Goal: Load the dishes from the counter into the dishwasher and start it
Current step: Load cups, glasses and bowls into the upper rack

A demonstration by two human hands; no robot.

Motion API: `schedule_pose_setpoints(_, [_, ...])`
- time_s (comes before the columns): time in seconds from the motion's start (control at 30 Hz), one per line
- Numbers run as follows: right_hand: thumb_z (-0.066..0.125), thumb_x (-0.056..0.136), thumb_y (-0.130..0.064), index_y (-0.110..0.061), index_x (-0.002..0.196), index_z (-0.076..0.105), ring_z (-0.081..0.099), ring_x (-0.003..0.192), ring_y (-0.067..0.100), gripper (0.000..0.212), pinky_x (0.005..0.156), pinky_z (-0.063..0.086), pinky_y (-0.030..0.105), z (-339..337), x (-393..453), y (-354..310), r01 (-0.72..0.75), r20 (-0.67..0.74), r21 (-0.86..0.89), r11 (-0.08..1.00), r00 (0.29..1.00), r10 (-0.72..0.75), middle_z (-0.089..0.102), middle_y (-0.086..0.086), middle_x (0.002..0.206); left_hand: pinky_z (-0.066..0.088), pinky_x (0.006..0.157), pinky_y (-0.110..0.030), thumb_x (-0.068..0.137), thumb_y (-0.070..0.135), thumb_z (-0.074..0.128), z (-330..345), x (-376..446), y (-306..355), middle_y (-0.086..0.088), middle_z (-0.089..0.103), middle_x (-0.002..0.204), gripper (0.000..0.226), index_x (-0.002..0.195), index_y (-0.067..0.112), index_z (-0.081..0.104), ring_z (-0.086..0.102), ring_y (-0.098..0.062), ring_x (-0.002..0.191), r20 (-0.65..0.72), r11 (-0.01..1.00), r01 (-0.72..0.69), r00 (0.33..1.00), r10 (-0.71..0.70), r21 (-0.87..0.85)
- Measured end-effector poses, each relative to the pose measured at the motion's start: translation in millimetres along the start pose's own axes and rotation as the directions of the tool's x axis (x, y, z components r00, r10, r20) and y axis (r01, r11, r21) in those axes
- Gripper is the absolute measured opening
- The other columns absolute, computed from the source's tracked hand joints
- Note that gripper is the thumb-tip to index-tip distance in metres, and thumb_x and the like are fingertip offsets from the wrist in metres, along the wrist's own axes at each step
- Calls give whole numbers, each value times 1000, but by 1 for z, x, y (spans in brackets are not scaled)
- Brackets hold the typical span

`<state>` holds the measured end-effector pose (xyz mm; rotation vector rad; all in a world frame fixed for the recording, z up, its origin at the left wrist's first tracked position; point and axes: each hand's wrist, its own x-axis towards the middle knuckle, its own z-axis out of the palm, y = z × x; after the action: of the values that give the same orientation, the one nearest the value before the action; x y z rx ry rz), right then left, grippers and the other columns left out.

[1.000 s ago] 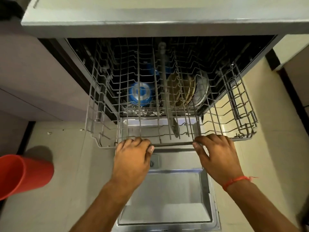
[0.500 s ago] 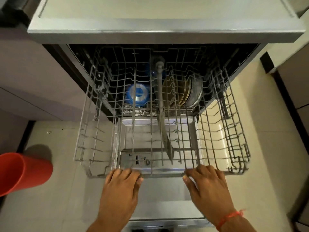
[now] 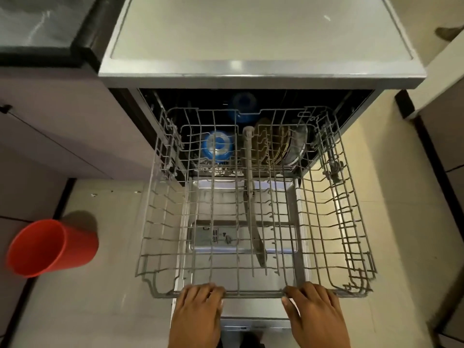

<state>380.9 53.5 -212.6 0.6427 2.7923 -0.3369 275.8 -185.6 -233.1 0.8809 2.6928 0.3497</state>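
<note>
Wire-grey upper rack [image 3: 256,222]: gripped at its front rail by both hands. Left hand [image 3: 198,315], fingers curled over the rail left of centre. Right hand [image 3: 313,317], fingers curled over the same rail right of centre, thumb beneath. Rack now drawn much further out of the dishwasher [image 3: 251,79] than half a second ago, holding no dishes; hands lower in view.

Seen through the rack: grey spray arm [image 3: 251,197] running front to back; open dishwasher door [image 3: 241,280] below, with its detergent compartment [image 3: 213,236].

Lower rack, inside the tub: blue bowl [image 3: 218,145], upside down, left of centre; a second blue item [image 3: 243,106] further back, dim; a row of plates [image 3: 278,144] standing on edge, right of centre. Positions unchanged.

Bench [image 3: 248,28] above the machine.

Red cup [image 3: 50,247] lying on its side on the tiled floor [image 3: 100,310], left of the door, as before.
</note>
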Motion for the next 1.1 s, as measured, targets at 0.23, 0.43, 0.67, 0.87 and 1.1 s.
schedule_pose_setpoints(0.23, [3, 81, -69, -43, 142, 49, 45, 135, 18, 80, 115, 33, 41, -41, -10, -13, -45, 258, 81, 996, 966, 23, 51, -7, 140, 21, 122, -35, 103, 40, 48, -52, -7, 17, 6, 38, 159, 54, 155, 34, 35, 31, -18, 150, 328, 986, 156, 936, -129, -54])
schedule_pose_setpoints(0.43, [33, 101, -58, -37, 151, 39, 26, 149, 22, 54, 121, 20, 44, -98, -27, -38, -46, 219, 289, 956, 976, -19, 34, 1, 160, 26, 124, -39, 104, 43, 48, -108, -37, 30, -1, 27, 167, 60, 159, 33, 27, 23, -20, 154, 335, 921, 318, 913, -233, -224])
schedule_pose_setpoints(0.67, [32, 98, -61, -34, 149, 42, 28, 147, 24, 59, 120, 25, 49, -166, -37, -71, 53, 131, 413, 909, 984, -117, 35, 4, 159, 30, 122, -43, 103, 41, 53, -185, -85, 55, 4, 33, 163, 58, 157, 34, 31, 30, -17, 151, 232, 782, 406, 914, -334, -474])
schedule_pose_setpoints(0.87, [19, 88, -77, -30, 144, 48, 34, 143, 24, 78, 116, 33, 54, -205, -45, -109, 133, 36, 497, 858, 984, -174, 42, 5, 154, 25, 115, -28, 104, 43, 51, -249, -117, 50, 9, 31, 163, 58, 157, 36, 30, 27, -11, 150, 90, 732, 358, 921, -379, -580])
schedule_pose_setpoints(1.1, [27, 89, -68, -27, 146, 47, 28, 147, 21, 73, 121, 26, 50, -224, -67, -188, 222, -31, 547, 807, 969, -246, 38, 4, 156, 22, 125, -44, 98, 57, 47, -305, -148, 0, 13, 22, 167, 68, 159, 37, 25, 18, -9, 154, -22, 707, 321, 903, -429, -630])
